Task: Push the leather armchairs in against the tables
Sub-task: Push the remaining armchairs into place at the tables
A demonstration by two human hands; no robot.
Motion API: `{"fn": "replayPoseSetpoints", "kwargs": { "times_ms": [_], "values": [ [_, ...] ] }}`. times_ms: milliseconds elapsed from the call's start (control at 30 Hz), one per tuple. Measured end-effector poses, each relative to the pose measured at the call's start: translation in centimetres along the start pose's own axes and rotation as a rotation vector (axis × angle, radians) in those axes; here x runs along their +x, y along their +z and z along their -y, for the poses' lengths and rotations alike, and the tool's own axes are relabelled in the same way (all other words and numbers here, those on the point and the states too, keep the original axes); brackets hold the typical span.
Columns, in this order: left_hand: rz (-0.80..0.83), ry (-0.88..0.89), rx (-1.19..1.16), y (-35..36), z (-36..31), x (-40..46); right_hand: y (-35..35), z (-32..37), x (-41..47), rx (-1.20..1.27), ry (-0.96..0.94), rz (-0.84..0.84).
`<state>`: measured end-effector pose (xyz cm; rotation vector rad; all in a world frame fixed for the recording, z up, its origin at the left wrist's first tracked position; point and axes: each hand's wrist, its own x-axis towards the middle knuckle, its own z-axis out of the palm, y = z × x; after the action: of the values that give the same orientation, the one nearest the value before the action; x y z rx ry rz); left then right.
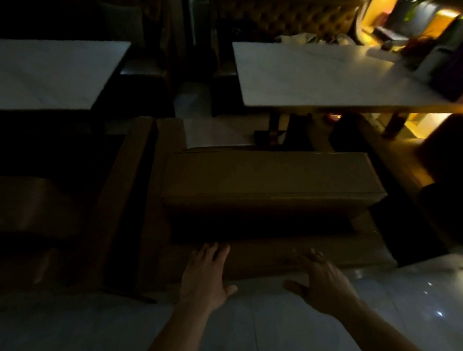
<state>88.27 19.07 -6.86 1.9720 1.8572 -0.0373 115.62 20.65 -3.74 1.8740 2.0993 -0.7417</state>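
Note:
A brown leather armchair [273,181] stands in front of me in dim light, its seat facing a white-topped table [313,73] at the right. My left hand [205,277] lies flat on the top of the chair's backrest [257,256], fingers spread. My right hand [322,277] is at the same backrest edge, fingers apart, blurred, so I cannot tell whether it touches. A gap of floor shows between the seat front and the table. A second armchair [40,205] stands at the left, in front of another white table [43,74].
A tufted brown bench [284,16] runs behind the right table. Boxes and holders [437,60] crowd that table's right end. A third chair's arm [399,154] is close on the right. Glossy pale floor tiles [99,335] lie under my arms.

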Motion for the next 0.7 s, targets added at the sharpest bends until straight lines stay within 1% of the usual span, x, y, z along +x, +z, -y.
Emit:
{"fn": "replayPoseSetpoints", "kwargs": {
  "times_ms": [133, 267, 400, 500, 700],
  "values": [
    [0.099, 0.011, -0.057, -2.0, -2.9, -2.1, -1.7, -1.2, -4.1, 0.066, 0.075, -0.047],
    [0.209, 0.094, -0.098, -4.3, -7.3, -4.2, -3.4, -3.1, -9.0, 0.093, 0.111, -0.116],
    [0.2, 0.172, -0.066, -6.5, -12.2, -5.6, -5.1, -5.8, -13.0, 0.082, 0.121, -0.19],
    [0.233, 0.21, -0.026, -8.0, -16.2, -5.8, -6.5, -8.7, -15.5, 0.096, 0.132, -0.245],
    [0.237, 0.286, 0.005, -8.9, -26.6, -5.0, -10.2, -17.6, -19.2, 0.113, 0.18, -0.281]
  ]
}}
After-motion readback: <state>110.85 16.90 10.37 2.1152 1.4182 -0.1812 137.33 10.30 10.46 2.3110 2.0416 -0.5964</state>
